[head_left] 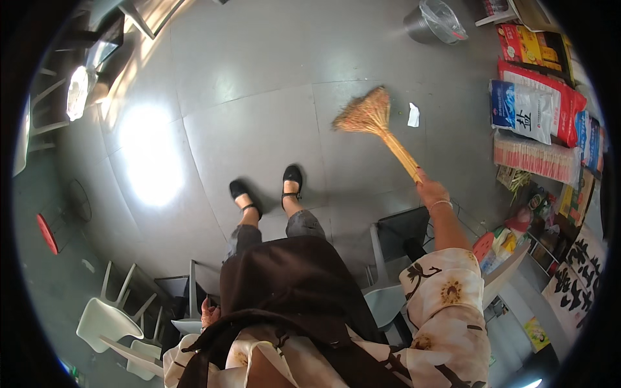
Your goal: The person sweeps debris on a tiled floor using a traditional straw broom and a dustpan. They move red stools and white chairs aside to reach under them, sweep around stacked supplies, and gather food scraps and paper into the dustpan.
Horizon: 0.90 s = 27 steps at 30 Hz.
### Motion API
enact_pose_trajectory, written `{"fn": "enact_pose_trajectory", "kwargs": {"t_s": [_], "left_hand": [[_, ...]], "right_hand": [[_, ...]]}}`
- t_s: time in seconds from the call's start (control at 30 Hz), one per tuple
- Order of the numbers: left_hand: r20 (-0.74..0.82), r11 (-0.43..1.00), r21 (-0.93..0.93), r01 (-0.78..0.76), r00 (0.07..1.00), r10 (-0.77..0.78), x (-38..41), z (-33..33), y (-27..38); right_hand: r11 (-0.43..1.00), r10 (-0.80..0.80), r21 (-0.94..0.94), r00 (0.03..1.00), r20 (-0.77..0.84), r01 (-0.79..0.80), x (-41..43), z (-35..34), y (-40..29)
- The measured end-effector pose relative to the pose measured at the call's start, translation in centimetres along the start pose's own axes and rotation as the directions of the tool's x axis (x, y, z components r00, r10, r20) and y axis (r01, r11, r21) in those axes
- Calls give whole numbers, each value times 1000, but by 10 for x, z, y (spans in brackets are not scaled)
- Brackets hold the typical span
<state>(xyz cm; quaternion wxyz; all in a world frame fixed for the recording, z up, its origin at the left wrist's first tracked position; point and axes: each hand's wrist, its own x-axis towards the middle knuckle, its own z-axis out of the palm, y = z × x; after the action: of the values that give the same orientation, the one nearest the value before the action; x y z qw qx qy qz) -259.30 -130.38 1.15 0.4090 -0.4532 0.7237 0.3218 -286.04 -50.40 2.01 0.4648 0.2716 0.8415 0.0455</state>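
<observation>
My right hand [432,194], with a beaded bracelet at the wrist, is closed around the handle of a straw broom [366,114]. The broom's splayed bristles touch the grey tiled floor ahead and to the right of my feet. Just right of the bristles lies a crumpled piece of white paper [413,115], apart from the broom. Low at my left side, my left hand [209,313] hangs beside a dark apron [286,271] and close to a pale chair. Its fingers are partly hidden, so its grip is unclear.
A lined waste bin [427,24] stands at the far right. Packaged goods, including a white and blue bag [521,111] and bundled sticks [536,157], line the right side. White chairs [109,322] and a red stool [47,234] are at left; another chair [383,300] is behind my right side.
</observation>
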Motion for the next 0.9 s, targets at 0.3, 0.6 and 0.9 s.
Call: {"fn": "enact_pose_trajectory", "kwargs": {"t_s": [0.3, 0.6, 0.9], "left_hand": [[117, 975, 176, -138, 986, 119, 32, 3, 70], [129, 994, 63, -84, 989, 75, 12, 3, 185], [66, 866, 471, -169, 986, 156, -38, 53, 224]], "right_hand": [[966, -115, 214, 983, -142, 144, -53, -54, -41], [822, -248, 503, 963, -108, 268, 80, -29, -135], [934, 9, 357, 999, 39, -22, 104, 49, 129]]}}
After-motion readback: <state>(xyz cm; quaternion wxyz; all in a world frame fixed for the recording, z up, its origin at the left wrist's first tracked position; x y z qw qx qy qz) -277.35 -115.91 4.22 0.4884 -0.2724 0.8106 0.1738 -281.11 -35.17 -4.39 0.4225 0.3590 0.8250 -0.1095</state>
